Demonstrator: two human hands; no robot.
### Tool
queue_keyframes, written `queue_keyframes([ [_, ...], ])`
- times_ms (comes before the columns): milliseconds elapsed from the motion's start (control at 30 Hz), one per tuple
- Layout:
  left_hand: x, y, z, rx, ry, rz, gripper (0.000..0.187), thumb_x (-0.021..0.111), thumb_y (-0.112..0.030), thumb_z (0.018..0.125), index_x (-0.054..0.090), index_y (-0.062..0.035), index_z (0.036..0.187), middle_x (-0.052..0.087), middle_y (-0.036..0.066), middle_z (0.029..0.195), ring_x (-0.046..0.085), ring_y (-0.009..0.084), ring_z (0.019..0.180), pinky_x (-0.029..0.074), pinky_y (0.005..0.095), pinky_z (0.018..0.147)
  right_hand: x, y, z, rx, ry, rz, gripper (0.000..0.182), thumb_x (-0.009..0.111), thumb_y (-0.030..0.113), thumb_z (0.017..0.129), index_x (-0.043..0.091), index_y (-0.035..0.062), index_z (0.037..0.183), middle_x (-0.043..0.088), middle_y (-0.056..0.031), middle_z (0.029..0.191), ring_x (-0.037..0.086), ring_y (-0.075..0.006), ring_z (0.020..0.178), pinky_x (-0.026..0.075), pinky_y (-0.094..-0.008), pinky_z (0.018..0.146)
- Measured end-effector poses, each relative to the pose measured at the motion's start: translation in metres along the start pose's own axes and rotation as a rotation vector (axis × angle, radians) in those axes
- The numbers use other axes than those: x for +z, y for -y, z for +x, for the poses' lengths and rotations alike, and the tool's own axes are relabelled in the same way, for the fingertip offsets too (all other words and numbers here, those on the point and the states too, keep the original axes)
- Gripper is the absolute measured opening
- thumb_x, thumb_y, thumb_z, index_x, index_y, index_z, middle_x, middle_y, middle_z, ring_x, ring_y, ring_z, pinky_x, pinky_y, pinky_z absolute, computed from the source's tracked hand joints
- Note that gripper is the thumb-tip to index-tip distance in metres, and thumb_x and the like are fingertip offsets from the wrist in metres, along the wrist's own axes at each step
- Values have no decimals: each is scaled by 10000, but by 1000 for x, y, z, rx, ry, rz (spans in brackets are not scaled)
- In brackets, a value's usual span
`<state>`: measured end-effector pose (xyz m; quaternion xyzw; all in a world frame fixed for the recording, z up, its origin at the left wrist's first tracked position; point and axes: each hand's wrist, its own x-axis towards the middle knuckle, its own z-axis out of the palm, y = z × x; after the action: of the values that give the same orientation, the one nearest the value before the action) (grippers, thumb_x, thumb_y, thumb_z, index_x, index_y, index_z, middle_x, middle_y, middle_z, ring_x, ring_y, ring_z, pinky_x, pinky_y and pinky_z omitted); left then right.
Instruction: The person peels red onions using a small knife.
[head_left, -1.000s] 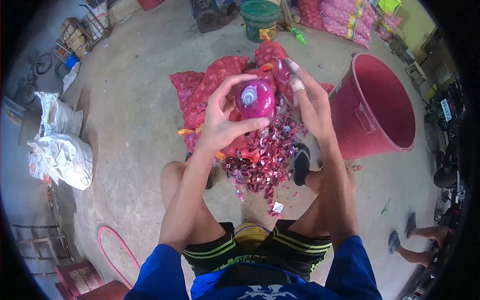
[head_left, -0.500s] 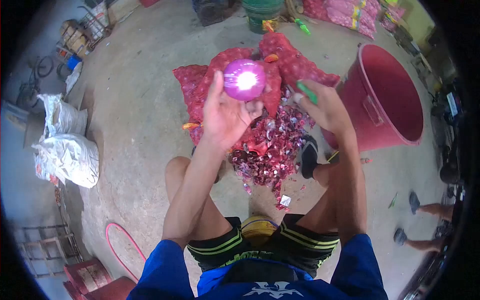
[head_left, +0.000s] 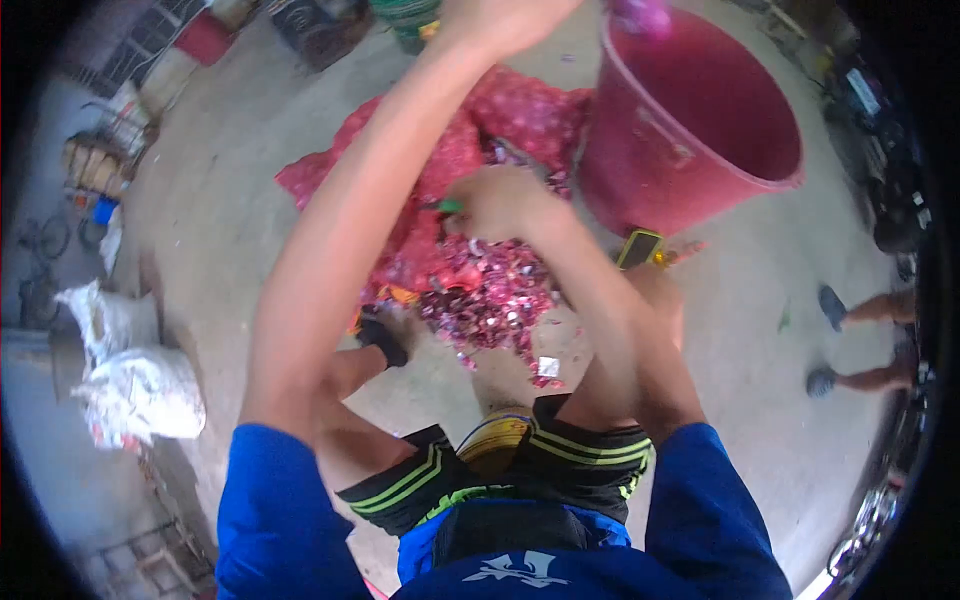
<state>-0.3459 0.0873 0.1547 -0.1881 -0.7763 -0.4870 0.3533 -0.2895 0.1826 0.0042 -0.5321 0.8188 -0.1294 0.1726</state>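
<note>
My left hand (head_left: 515,18) reaches up at the top edge, and its fingers are cut off by the frame. A blurred purple onion (head_left: 640,16) is to its right, over the rim of the big red tub (head_left: 650,160); whether fingers touch it is hidden. My right hand (head_left: 505,203) is closed round a small green-handled tool (head_left: 445,206), above a heap of red-purple onion skins (head_left: 490,300). Red net sacks of onions (head_left: 530,110) lie behind and left of this hand.
A phone-like device (head_left: 640,248) is beside the tub's base. White sacks (head_left: 140,390) stand at the left. Another person's legs (head_left: 870,380) show at the right. A green bucket (head_left: 405,22) and a dark container (head_left: 315,35) are at the top.
My left hand has moved up and right from over the sacks, and the onion is now by the tub. My right hand has moved left and down with the green-handled tool. The view has shifted.
</note>
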Motion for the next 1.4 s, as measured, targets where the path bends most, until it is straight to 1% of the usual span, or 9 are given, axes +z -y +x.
queue_keyframes([
  [200,-58,20,-45,16,-198,35,418,804,-127,931,686,-1,1312,741,136,1179,738,234,1079,590,354,949,-29,-62,-33,83,-106,3,439,744,242,949,732,107,1367,776,-234,1169,740,-448,1121,587,-520,991],
  [267,-77,51,-134,-222,-313,231,278,758,-56,984,732,-18,1258,750,61,1240,695,165,1158,534,347,1057,-37,-79,-42,143,-55,70,479,765,253,946,711,44,1373,772,-251,1187,729,-432,1162,570,-517,1020],
  [367,-70,131,-293,-528,-74,475,205,683,-41,967,764,-20,1154,782,129,1104,755,272,1040,575,388,977,-49,-69,-55,224,-45,99,492,751,256,964,691,37,1401,759,-264,1221,713,-430,1200,551,-503,1058],
  [400,-64,169,-352,-548,8,369,246,650,-7,959,764,-25,1176,775,99,1098,745,211,1049,578,368,980,-47,-68,-53,203,-58,69,492,743,255,972,683,41,1411,755,-264,1228,711,-428,1199,547,-499,1061],
  [533,-26,217,-444,-998,136,465,315,605,-69,964,772,-33,1229,771,250,1231,749,401,1175,582,469,1020,-40,-62,-45,97,-67,119,482,720,253,988,675,46,1421,748,-261,1212,700,-428,1190,538,-498,1064],
  [833,2,370,-456,-1206,87,636,440,582,-132,940,745,-58,1342,734,316,1290,705,471,1236,551,531,1094,-47,-54,-56,212,-167,86,449,720,223,992,679,79,1416,756,-215,1088,708,-445,1043,532,-566,926],
  [933,15,363,-456,-1377,-19,628,469,608,-207,963,696,-60,1399,726,320,1318,699,483,1248,559,531,1084,-58,-54,-57,339,35,128,490,734,144,962,664,78,1442,760,-221,1072,719,-440,1015,537,-544,884],
  [1200,3,399,-477,-1497,356,700,689,736,-432,907,646,33,1408,680,352,1399,668,476,1328,528,549,1143,-56,-39,-42,287,26,47,543,727,67,920,653,67,1458,765,-246,1047,742,-452,935,563,-506,839],
  [1400,-12,427,-505,-1295,521,601,843,809,-568,830,694,51,1391,667,356,1408,634,494,1361,503,541,1172,-43,-26,-28,290,73,35,431,688,55,913,695,99,1342,774,-211,942,756,-439,830,587,-553,739],
])
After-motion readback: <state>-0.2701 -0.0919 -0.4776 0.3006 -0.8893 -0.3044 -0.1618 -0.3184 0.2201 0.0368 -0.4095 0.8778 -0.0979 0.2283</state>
